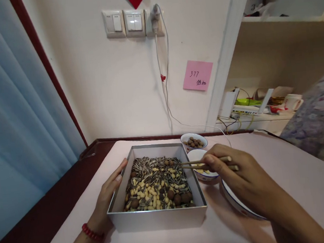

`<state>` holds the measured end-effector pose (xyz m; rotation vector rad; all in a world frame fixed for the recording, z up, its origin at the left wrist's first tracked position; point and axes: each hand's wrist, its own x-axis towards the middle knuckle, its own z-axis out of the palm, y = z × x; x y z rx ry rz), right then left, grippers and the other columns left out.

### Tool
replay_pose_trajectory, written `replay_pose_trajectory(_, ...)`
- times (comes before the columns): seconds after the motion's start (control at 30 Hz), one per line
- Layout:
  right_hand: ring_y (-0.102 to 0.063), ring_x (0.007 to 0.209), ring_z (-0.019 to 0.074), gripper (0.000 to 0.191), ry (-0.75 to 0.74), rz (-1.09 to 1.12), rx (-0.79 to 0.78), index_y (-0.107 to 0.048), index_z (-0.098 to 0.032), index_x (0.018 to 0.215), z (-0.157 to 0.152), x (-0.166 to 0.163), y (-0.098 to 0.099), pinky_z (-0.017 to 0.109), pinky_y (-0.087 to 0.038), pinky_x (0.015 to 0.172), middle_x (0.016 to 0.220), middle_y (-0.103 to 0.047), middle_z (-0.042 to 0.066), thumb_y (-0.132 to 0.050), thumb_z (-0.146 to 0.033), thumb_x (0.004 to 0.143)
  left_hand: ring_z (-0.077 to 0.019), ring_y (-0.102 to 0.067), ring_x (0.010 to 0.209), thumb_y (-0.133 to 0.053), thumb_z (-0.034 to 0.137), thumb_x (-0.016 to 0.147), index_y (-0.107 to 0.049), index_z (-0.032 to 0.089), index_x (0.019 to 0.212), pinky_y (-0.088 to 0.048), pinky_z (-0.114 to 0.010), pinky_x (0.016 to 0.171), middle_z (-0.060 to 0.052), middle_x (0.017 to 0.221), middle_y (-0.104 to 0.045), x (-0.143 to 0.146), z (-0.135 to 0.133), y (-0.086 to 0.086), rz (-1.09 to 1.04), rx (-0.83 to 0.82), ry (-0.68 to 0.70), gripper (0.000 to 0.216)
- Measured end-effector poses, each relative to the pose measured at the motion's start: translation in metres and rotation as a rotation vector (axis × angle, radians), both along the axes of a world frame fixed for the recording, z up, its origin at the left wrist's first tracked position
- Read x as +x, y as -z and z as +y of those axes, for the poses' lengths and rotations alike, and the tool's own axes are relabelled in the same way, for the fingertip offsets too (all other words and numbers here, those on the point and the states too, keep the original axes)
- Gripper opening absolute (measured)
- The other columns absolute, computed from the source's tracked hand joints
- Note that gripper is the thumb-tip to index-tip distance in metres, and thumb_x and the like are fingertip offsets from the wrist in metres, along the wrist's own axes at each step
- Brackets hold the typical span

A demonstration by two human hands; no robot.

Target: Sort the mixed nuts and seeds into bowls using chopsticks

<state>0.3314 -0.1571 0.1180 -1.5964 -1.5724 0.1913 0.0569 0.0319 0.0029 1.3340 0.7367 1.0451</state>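
A square silvery-grey box (161, 219) stands on the table, holding striped sunflower seeds (145, 168), pale unshelled peanuts (149, 195) and several round brown nuts (170, 194). My left hand (108, 201) rests along the box's left wall with its fingers stretched out. In my right hand (241, 175) is a pair of wooden chopsticks (193, 167). Their tips reach over the right wall, among the seeds near two brown nuts; I cannot tell whether they pinch anything. Below them sits a white bowl (207, 176) with some yellowish pieces.
Behind that bowl, a smaller one (186, 137) holds round brown nuts. A third bowl (232, 199) lies partly hidden under my right hand. A white cable (191, 124) runs from the wall socket to the table. Blue curtain (9, 96) hangs at left; shelves (285, 21) stand at right.
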Motion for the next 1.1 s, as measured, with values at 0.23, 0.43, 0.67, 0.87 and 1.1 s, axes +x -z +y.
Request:
replay_pose_trajectory(0.23, -0.051, 0.067, 0.017, 0.039, 0.035, -0.058, -0.079, -0.052, -0.022, 0.073, 0.018, -0.005, 0.013, 0.029, -0.038, 0.063, 0.072, -0.055, 0.001, -0.039, -0.045, 0.102, -0.0294, -0.033, 0.145, -0.062, 0.049, 0.086, -0.062, 0.032, 0.133, -0.032, -0.038, 0.117, 0.004, 0.155, -0.041, 0.0, 0.001, -0.002, 0.047, 0.062, -0.025, 0.05)
replay_pose_trajectory(0.43, -0.05, 0.068, 0.0171, 0.04, 0.05, -0.068, -0.097, -0.047, -0.022, 0.07, 0.025, -0.005, 0.02, 0.03, -0.037, 0.063, 0.071, -0.054, 0.0, -0.039, -0.044, 0.102, -0.03, -0.033, 0.145, -0.062, 0.049, 0.087, -0.062, 0.032, 0.133, -0.03, -0.04, 0.118, 0.003, 0.154, -0.042, -0.001, 0.0, -0.002, 0.047, 0.071, -0.021, 0.05)
replay_pose_trajectory(0.67, -0.051, 0.067, 0.0165, 0.039, 0.064, -0.032, -0.087, -0.052, -0.021, 0.073, 0.024, -0.002, 0.022, 0.029, -0.037, 0.064, 0.071, -0.055, 0.0, -0.041, -0.045, 0.101, -0.0323, -0.033, 0.144, -0.063, 0.05, 0.086, -0.059, 0.027, 0.136, -0.029, -0.043, 0.118, -0.001, 0.156, -0.039, -0.001, 0.001, -0.001, 0.036, 0.059, -0.007, 0.055)
replay_pose_trajectory(0.87, -0.051, 0.066, 0.0165, 0.04, 0.048, -0.004, -0.054, -0.055, -0.021, 0.074, 0.022, -0.002, 0.021, 0.029, -0.039, 0.061, 0.071, -0.056, 0.001, -0.042, -0.047, 0.101, -0.0306, -0.034, 0.144, -0.061, 0.045, 0.089, -0.058, 0.028, 0.137, -0.031, -0.041, 0.117, 0.001, 0.156, -0.041, 0.0, 0.0, 0.0, 0.007, 0.039, 0.007, 0.051)
replay_pose_trajectory(1.1, -0.057, 0.066, 0.0157, 0.036, 0.028, 0.024, 0.079, -0.06, -0.022, 0.076, 0.003, 0.0, 0.004, 0.028, -0.043, 0.059, 0.073, -0.061, 0.001, -0.045, -0.044, 0.101, -0.0336, -0.036, 0.142, -0.062, 0.047, 0.087, -0.059, 0.028, 0.137, -0.037, -0.042, 0.115, 0.0, 0.155, -0.042, 0.001, -0.001, -0.001, -0.005, 0.024, -0.002, 0.054)
